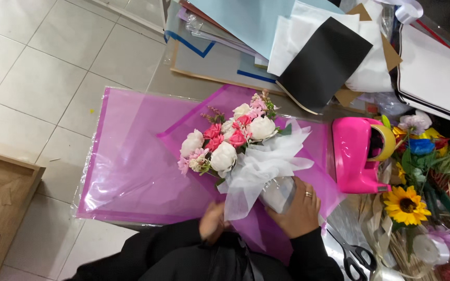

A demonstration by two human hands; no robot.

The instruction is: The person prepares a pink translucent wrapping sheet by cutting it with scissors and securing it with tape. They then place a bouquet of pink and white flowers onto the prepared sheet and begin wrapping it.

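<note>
The right hand (299, 207), which wears a ring, is closed around the lower stem end of the bouquet (235, 145), fingers wrapped over the clear and white wrapping at the base. The left hand (213, 222) sits just beside it at the bottom of the same bundle, partly hidden by white tissue (259, 166); it touches the wrapping, but whether its fingers close on it cannot be told. The bouquet lies on a purple translucent sheet (131, 161), with its long axis running diagonally: the stem end is at the hands, near the lower middle of the view, and the flower heads point up and to the left, away from the person. The heads are white, pink and red blooms, collared by the white tissue. A second fold of purple sheet lies under the bouquet and passes below the right hand. The sheet is spread on a pale work surface (183, 78). To the right of the bouquet, apart from it, stands a pink tape dispenser (355, 156). Black-handled scissors (358, 260) lie near the right sleeve. A sunflower (405, 205) and other artificial flowers are grouped at the right edge. Stacked paper sheets (313, 57), including a black one, lie beyond the bouquet.
</note>
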